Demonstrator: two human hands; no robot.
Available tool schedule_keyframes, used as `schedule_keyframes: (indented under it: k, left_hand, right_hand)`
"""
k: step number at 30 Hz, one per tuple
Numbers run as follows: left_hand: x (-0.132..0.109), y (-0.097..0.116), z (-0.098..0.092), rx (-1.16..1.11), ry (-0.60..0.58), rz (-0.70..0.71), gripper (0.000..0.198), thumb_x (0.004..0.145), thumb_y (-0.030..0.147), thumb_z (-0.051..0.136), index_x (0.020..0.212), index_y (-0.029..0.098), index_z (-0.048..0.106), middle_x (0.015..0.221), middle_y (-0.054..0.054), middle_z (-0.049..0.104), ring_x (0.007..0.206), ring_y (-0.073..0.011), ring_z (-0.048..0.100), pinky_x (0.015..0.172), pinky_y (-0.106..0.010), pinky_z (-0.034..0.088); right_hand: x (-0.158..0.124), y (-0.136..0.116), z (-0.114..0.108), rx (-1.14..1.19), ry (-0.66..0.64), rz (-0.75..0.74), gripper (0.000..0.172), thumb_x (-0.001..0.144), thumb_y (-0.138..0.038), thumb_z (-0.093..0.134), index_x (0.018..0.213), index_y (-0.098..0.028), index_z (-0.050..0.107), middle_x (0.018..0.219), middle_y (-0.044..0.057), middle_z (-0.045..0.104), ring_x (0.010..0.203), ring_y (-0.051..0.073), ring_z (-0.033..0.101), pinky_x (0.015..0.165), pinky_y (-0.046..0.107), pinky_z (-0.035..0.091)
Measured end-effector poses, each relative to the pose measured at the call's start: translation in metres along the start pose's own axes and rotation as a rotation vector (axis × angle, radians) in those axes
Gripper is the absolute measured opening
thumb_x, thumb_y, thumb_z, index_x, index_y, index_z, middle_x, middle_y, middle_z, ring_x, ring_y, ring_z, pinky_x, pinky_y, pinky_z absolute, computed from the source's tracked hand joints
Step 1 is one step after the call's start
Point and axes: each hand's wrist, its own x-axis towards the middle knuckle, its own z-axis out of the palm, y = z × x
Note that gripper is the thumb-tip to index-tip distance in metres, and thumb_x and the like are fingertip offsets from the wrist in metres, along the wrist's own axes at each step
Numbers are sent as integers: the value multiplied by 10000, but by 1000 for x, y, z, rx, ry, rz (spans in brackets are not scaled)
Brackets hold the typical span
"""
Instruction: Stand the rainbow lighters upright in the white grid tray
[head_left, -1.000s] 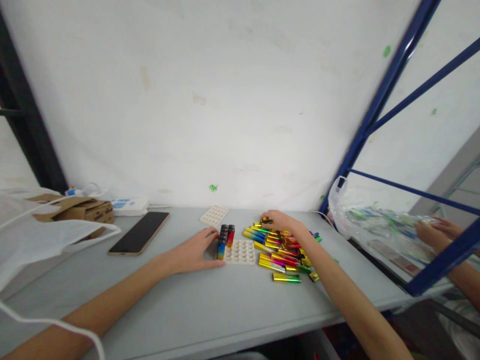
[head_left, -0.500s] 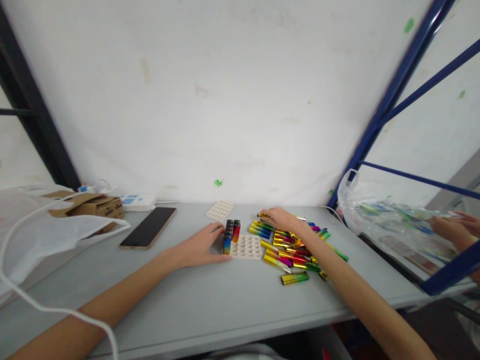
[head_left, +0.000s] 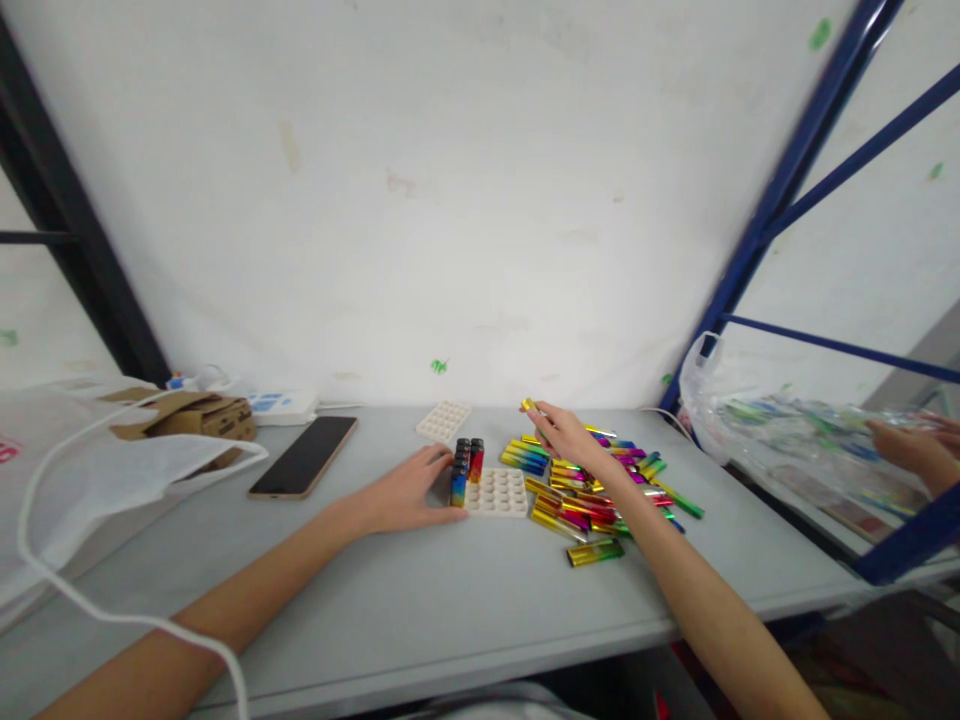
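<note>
A white holed tray (head_left: 499,494) lies on the grey table (head_left: 420,610). Several shiny coloured lighters (head_left: 466,466) stand upright along its left edge. My left hand (head_left: 409,493) rests on the table against the tray's left side, fingers curved beside those lighters. To the right lies a heap of loose coloured lighters (head_left: 592,495). My right hand (head_left: 562,435) is raised a little above the heap's far end, fingers pinched on a gold lighter (head_left: 530,406).
A second white tray (head_left: 444,421) lies farther back. A dark phone (head_left: 304,456), a cardboard box (head_left: 187,417), a power strip (head_left: 281,403) and a white bag (head_left: 90,470) sit left. A blue frame (head_left: 772,200) and plastic bag (head_left: 787,440) stand right, with another person's hand (head_left: 911,450).
My right hand has lifted off the heap with a gold lighter in its fingers. My left hand has stayed by the tray. The view has shifted slightly.
</note>
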Motion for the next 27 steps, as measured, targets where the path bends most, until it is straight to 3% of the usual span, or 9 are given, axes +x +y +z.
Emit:
schedule_keyframes:
  k: [3,5,8,13,17,23,27]
  left_hand:
    - [0,-1,1,7,-13,-7,680,879,660,758,1334,168,648,1406,-174,623,1345,-370,594,1200,-491,487]
    - [0,-1,1,3,-15,-13,685,885,652,754,1345,158,642,1431,-183,612,1359,-377,584,1210,-501,476]
    - [1,-1,1,-15,-10,-18,696,868,663,765,1339,164,652,1434,-182,617,1354,-386,589,1206,-509,480]
    - [1,-5,3,-35,11,4,681,853,659,784,1340,198,661,1409,-172,633,1337,-389,599,1188,-538,491]
    - [0,-6,3,-50,11,-6,707,852,647,797,1387,212,638,1438,-164,623,1345,-380,595,1204,-537,475]
    - [-1,-2,0,-41,-28,-34,739,864,654,793,1407,186,614,1468,-177,602,1366,-382,586,1228,-540,454]
    - [-1,-2,0,-39,-24,-19,741,880,651,779,1417,172,602,1468,-187,599,1371,-387,585,1222,-557,461]
  right_hand:
    - [-7,0,12,-69,119,-10,434,1019,-562,502,1176,-206,695,788,28,715,718,215,633,729,313,455]
    - [-11,-2,18,-73,148,31,454,983,-577,575,1232,-212,681,680,-17,661,634,203,585,677,299,429]
    - [-14,-5,23,-20,171,55,430,910,-622,677,1050,-216,711,614,-41,611,572,176,527,612,280,391]
    - [-12,-10,29,91,240,126,519,831,-711,729,796,-193,712,678,17,658,643,185,571,606,289,429]
    - [-14,-10,39,277,176,223,551,847,-757,690,792,-210,643,686,10,647,609,186,590,552,296,474]
    - [-18,-14,43,511,204,169,569,771,-684,825,1041,-208,672,931,74,780,877,250,751,779,378,633]
    - [-18,-21,35,562,140,141,509,806,-668,798,973,-207,659,932,90,797,853,254,759,786,392,630]
